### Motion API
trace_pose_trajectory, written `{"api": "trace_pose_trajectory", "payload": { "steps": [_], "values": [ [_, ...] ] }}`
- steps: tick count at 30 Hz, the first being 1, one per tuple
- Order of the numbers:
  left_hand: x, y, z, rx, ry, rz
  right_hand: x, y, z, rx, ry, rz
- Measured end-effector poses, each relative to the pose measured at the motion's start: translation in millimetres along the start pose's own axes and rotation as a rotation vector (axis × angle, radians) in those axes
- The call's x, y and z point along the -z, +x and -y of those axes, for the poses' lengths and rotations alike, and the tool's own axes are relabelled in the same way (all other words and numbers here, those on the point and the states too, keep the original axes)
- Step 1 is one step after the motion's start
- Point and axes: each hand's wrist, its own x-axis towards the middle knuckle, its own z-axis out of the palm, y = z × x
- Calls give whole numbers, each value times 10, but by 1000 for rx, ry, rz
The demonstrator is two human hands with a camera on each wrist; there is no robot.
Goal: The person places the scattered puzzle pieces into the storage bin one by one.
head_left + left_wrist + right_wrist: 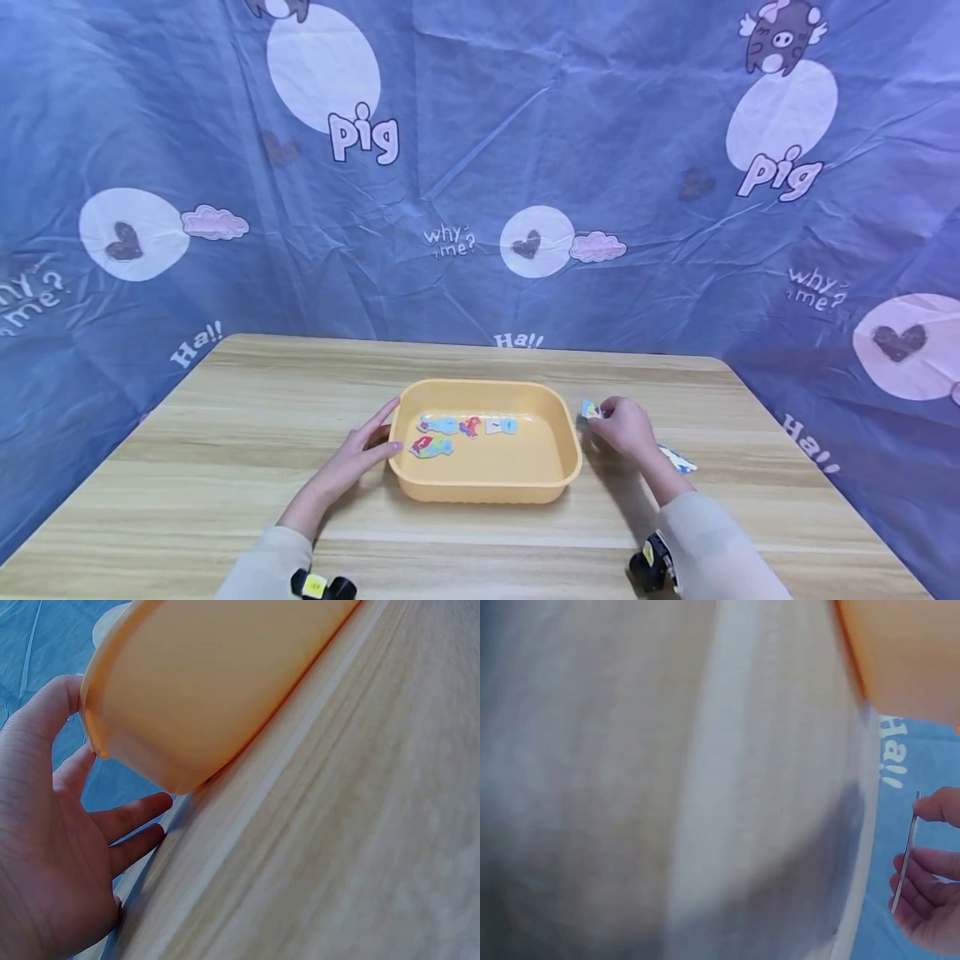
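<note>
A shallow yellow plastic tray stands on the table, and flat coloured puzzle pieces lie inside it toward its left and back. My left hand holds the tray's left rim, thumb and index fingertips over the edge, the other fingers spread outside below. To the right of the tray my right hand pinches a thin puzzle piece between thumb and fingers, raised over the table. The right wrist view shows this piece edge-on. Another blue and white puzzle piece lies beyond the right forearm, partly hidden.
The light wood table reaches back to a blue printed cloth that hangs behind and along both sides. A black wrist camera sits on the right sleeve, with another on the left.
</note>
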Motion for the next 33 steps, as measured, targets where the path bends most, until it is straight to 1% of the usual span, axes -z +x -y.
{"api": "trace_pose_trajectory", "payload": {
  "steps": [7,11,16,22,28,33],
  "values": [
    [-2,1,7,3,-16,-8,58,49,105,70,59,-29],
    [-1,1,1,11,-28,-11,85,75,157,92,78,-25],
    [0,4,-8,0,-28,-3,114,92,220,119,130,-15],
    [1,-2,-13,14,-31,-11,128,98,306,183,208,1],
    [-1,-5,-10,10,-39,-9,116,96,388,244,272,-5],
    [1,1,1,-18,-58,1,109,93,452,295,324,-4]
  ]
}}
